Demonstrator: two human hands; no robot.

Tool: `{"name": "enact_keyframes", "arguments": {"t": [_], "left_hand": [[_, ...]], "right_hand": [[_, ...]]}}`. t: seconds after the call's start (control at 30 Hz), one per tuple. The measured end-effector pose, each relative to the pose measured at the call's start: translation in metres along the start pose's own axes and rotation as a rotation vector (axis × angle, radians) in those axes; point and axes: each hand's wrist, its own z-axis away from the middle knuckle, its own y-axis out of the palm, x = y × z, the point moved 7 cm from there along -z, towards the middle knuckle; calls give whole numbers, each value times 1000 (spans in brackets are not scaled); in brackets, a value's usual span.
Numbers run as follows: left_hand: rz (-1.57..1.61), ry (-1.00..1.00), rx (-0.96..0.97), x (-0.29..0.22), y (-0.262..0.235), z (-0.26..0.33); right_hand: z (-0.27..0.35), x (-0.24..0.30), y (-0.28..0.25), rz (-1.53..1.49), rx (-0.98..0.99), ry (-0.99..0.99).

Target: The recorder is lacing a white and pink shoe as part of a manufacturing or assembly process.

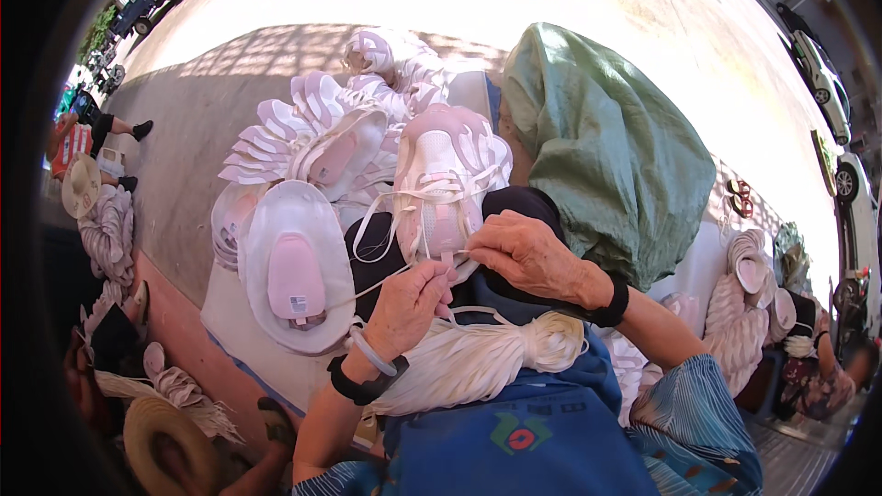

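A pink and white shoe upper (446,147) rests on my lap, with a white shoelace (375,287) strung across its front. My left hand (404,308) is closed in a pinch on the lace, just below the upper's near end. Beside it, my right hand (533,257) pinches the lace at the upper's right edge, its fingertips close to the left ones. A bundle of white laces (478,363) lies across my lap under my wrists, over a blue apron (524,445). Left of the upper is another pale upper (296,271) with a pink insole showing.
Stacked pink and white uppers (280,133) spread beyond, on a pale sheet. A green cloth (597,147) covers something bulky at the right. People sit at both sides; a straw hat (170,450) shows at lower left. More stacked uppers (740,331) stand at right.
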Motion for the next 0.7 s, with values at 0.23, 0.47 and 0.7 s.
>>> {"name": "enact_keyframes", "arguments": {"t": [0.23, 0.47, 0.7], "left_hand": [[-378, 438, -48, -36, 8, 14], [-436, 512, -164, -47, -9, 9], [-587, 407, -288, -41, -11, -24]], "right_hand": [[-4, -2, 10, -179, -35, 62], [6, -29, 10, 56, -113, 99], [9, -28, 30, -34, -12, 21]]}}
